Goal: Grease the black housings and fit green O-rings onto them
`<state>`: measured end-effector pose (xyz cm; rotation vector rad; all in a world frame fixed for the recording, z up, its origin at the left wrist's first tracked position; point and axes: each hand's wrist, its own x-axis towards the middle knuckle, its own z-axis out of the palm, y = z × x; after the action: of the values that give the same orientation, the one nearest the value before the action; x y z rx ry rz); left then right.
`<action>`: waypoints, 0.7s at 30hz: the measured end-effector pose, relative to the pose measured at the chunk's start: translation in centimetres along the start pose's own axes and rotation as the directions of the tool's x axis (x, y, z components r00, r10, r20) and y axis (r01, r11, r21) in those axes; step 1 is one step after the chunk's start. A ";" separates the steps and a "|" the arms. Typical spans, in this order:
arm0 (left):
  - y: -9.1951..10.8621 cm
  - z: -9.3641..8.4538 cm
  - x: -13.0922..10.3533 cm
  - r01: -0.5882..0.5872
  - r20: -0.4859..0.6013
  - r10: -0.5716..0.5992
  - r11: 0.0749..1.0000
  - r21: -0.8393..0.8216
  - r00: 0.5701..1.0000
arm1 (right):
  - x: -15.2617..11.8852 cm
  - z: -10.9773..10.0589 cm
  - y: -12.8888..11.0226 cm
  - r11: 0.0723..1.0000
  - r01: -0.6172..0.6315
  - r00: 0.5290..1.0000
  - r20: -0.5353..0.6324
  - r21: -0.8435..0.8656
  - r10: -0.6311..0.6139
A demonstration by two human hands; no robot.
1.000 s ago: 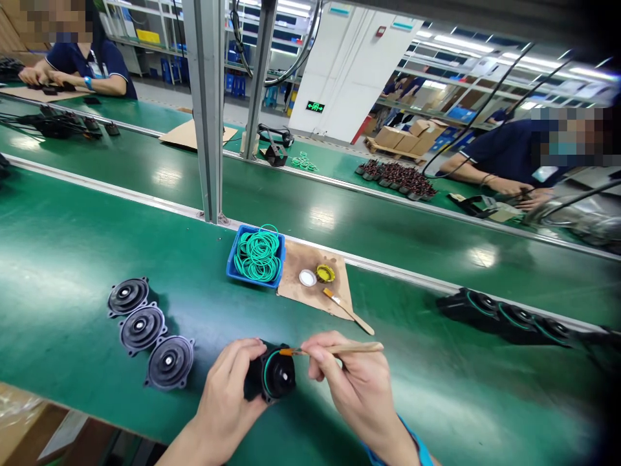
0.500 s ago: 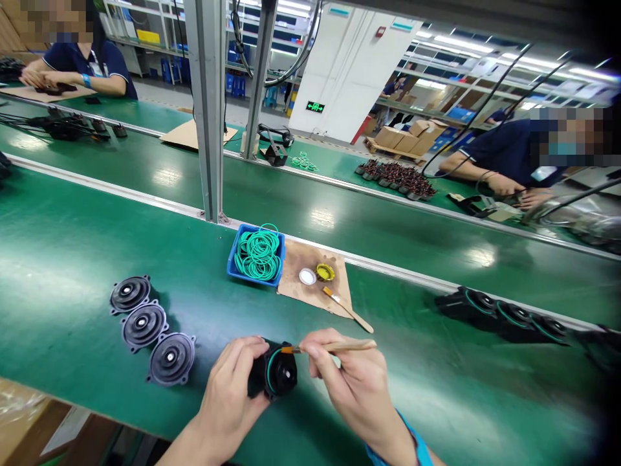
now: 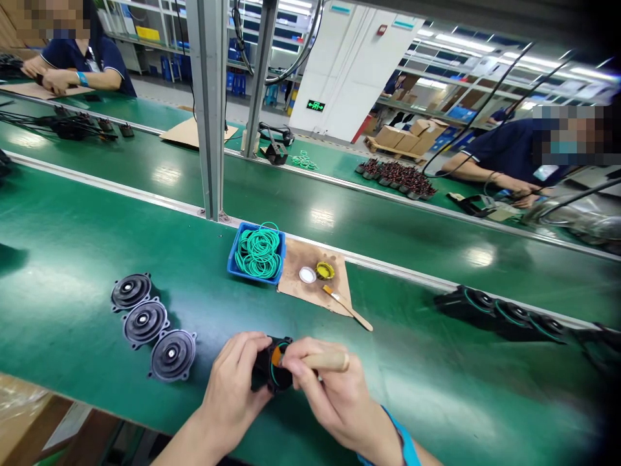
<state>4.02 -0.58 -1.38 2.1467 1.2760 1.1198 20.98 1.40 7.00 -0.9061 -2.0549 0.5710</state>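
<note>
My left hand (image 3: 236,375) is wrapped round a black round housing (image 3: 262,362) and holds it tilted on the bench. A green ring (image 3: 274,375) lies along the housing's rim, partly hidden by my fingers. In my right hand (image 3: 330,388) is a small paintbrush (image 3: 326,360) with a wooden handle, pinched near its bristles. The orange bristles touch the ring side of the housing. Left of my hands sit three grey-black round covers (image 3: 172,356) in a slanting row.
Beyond my hands stand a blue tray (image 3: 231,262) of green rings and a stained cardboard piece (image 3: 310,252) with a white lid (image 3: 307,275), a yellow pot (image 3: 325,270) and another brush (image 3: 356,314). Black housings (image 3: 514,317) line the right. A metal post (image 3: 207,129) rises ahead; two co-workers sit beyond.
My right hand has shifted left, closer to the housing, and the brush handle has swung to point more toward me. The left hand keeps its hold.
</note>
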 end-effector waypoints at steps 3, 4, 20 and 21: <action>0.2 -0.1 0.4 0.006 0.010 -0.006 1.000 -0.016 1.000 | -0.7 0.0 0.0 0.996 0.070 0.996 0.050 -0.046 -0.068; 0.2 -0.2 0.5 0.009 0.011 -0.009 1.000 -0.020 1.000 | -1.1 0.1 0.0 0.994 0.089 0.994 0.068 -0.063 -0.085; 0.3 -0.2 0.8 0.028 0.008 -0.027 0.999 -0.035 1.000 | -1.3 -0.4 0.4 0.993 0.121 0.987 0.108 0.004 -0.120; 0.4 -0.2 0.8 0.025 0.009 -0.025 0.999 -0.034 1.000 | -1.0 -0.3 0.6 0.994 0.105 0.991 0.075 0.024 -0.107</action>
<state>4.24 -0.13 -0.66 2.1035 1.2673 1.1129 21.86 1.01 6.27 -0.7688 -2.1473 0.5750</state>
